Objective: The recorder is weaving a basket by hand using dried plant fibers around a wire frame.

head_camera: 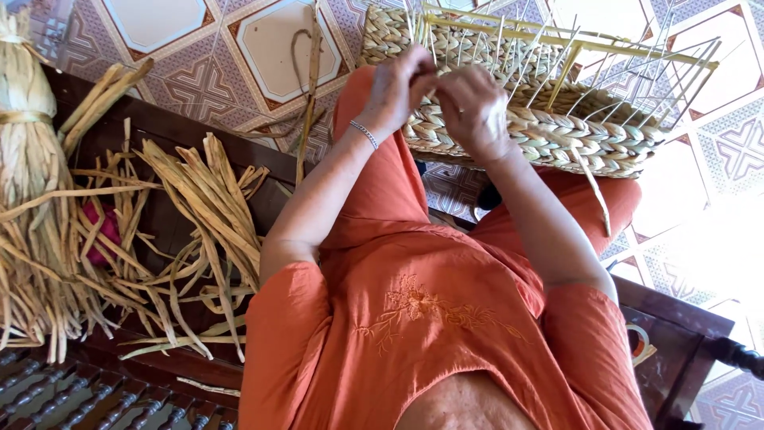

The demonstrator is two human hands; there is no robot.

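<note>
At upper centre of the frame I see my left hand and right hand pinching strands against the half-woven straw basket on a wire frame; dried tan reed strips lie at left.

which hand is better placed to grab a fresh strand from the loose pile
Likely the left hand: the loose dried strands lie on its side. The right hand is farther off, over the basket.

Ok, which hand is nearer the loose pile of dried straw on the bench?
Left. The left hand is at the rim of the woven basket, on the side toward the straw pile; the right hand is beside it, farther from the pile.
</note>
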